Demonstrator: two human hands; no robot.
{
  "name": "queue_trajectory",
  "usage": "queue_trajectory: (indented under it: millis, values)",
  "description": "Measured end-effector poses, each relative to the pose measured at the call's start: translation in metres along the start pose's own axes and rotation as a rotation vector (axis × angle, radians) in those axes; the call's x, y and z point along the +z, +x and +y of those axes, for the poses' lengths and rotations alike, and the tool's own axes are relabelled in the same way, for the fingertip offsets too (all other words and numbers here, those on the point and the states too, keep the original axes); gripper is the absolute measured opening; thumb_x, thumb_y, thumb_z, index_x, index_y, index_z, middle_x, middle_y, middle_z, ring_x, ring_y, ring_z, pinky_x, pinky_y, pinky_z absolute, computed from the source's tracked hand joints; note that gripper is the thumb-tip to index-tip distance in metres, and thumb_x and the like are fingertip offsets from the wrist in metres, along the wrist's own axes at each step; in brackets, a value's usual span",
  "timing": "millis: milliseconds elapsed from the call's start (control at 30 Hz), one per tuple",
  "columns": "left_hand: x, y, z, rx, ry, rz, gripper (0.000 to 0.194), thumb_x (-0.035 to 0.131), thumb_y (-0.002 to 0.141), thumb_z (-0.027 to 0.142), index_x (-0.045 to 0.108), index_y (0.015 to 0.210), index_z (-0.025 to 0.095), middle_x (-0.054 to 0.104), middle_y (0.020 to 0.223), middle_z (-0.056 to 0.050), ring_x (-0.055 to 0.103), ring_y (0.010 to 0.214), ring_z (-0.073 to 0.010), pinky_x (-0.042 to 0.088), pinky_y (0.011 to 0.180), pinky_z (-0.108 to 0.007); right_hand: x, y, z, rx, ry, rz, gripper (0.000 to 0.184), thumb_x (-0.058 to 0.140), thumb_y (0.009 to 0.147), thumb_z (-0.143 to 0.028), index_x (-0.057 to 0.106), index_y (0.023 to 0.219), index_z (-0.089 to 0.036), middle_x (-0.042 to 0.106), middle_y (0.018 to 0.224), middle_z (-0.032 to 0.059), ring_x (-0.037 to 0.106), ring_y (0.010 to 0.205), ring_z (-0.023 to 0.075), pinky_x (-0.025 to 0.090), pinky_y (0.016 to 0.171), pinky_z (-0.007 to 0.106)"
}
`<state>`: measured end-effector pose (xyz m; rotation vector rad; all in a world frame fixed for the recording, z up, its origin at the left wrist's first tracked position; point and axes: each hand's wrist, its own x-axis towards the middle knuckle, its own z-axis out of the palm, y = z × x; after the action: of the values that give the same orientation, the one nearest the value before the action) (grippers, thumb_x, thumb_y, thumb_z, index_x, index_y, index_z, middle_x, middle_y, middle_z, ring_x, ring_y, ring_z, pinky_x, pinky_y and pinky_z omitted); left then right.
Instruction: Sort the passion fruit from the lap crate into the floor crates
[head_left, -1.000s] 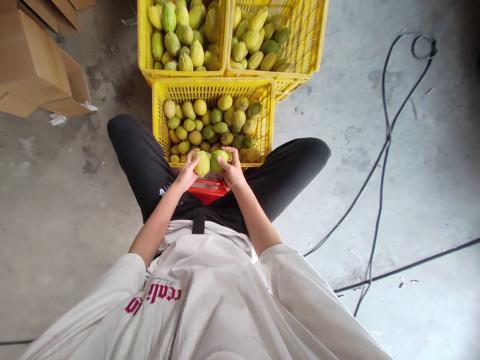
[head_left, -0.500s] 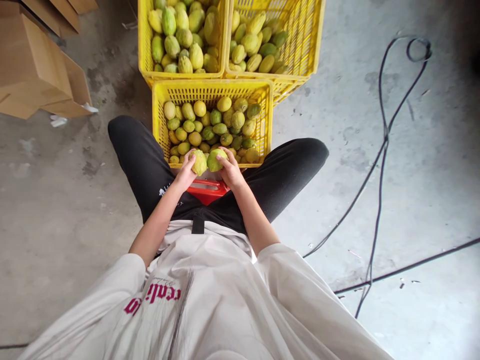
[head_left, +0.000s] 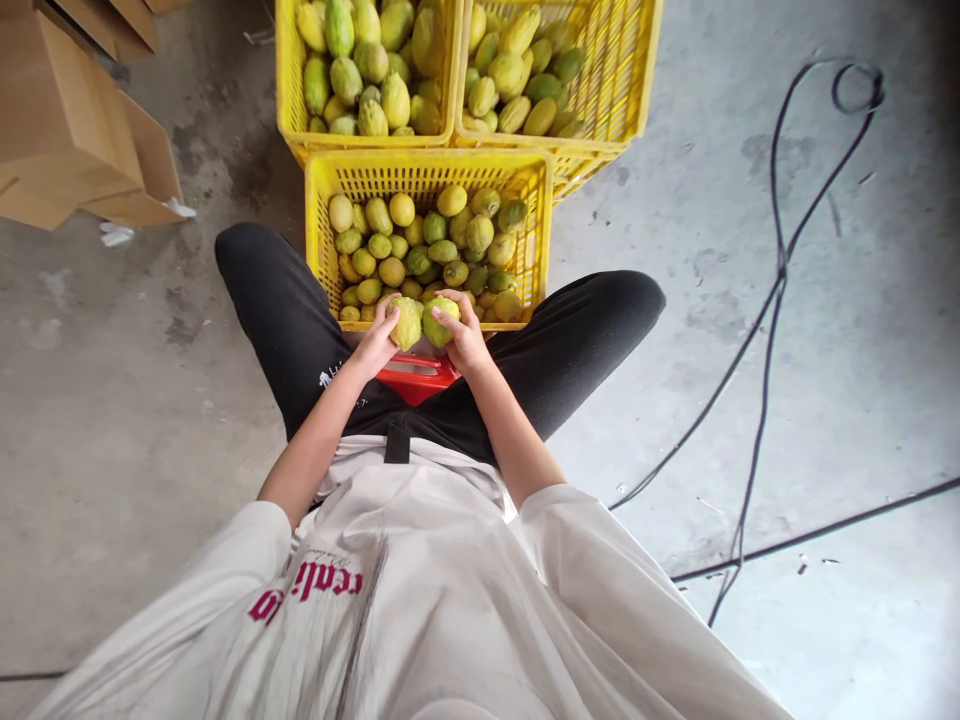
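My left hand [head_left: 379, 342] is closed around a yellow-green, lumpy oval fruit [head_left: 406, 323], thumb on its upper side. In my right hand [head_left: 466, 335] is a second, smoother and greener fruit [head_left: 441, 320]. Both are held side by side between my knees, close together; whether they touch I cannot tell. Just beyond them stands a yellow plastic crate [head_left: 541, 240], holding many small green and yellow fruits [head_left: 433, 228] of the same look. The exact kind of fruit is not clear. Below my hands shows part of a red plastic thing [head_left: 417, 378].
Two more yellow crates, one at left [head_left: 285, 90] and one at right [head_left: 637, 90], stand behind with larger, longer fruits. Cardboard boxes [head_left: 64, 120] lie at upper left. A black cable [head_left: 772, 300] loops over the concrete floor on my right.
Both hands, still holding the two fruits, have shifted slightly to the right. The left fruit looks turned a little. The view has moved slightly.
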<state>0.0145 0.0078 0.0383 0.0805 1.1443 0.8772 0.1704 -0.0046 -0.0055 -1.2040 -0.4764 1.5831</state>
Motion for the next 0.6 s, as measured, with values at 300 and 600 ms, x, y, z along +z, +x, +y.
queue_trajectory:
  millis: [300, 600]
  values:
    - [0.0008, -0.002, -0.0007, -0.031, 0.005, 0.003, 0.035, 0.051, 0.118, 0.017, 0.065, 0.148, 0.028, 0.075, 0.144, -0.006, 0.07, 0.142, -0.0204, 0.06, 0.12, -0.037, -0.0025, -0.0009, 0.0019, -0.015, -0.037, 0.027, 0.056, 0.101, 0.063, -0.051, 0.069, 0.105, -0.031, 0.068, 0.105, -0.0023, 0.062, 0.09, 0.0177, 0.055, 0.069, 0.025]
    - [-0.0008, 0.0029, 0.0021, 0.013, -0.031, 0.063, 0.038, 0.048, 0.119, 0.019, 0.062, 0.154, 0.029, 0.074, 0.149, -0.005, 0.069, 0.146, -0.0211, 0.06, 0.123, -0.038, -0.0063, 0.0052, 0.0045, 0.063, 0.035, -0.084, 0.061, 0.096, 0.071, -0.062, 0.062, 0.113, -0.033, 0.067, 0.106, -0.0013, 0.066, 0.097, 0.0211, 0.061, 0.077, 0.029]
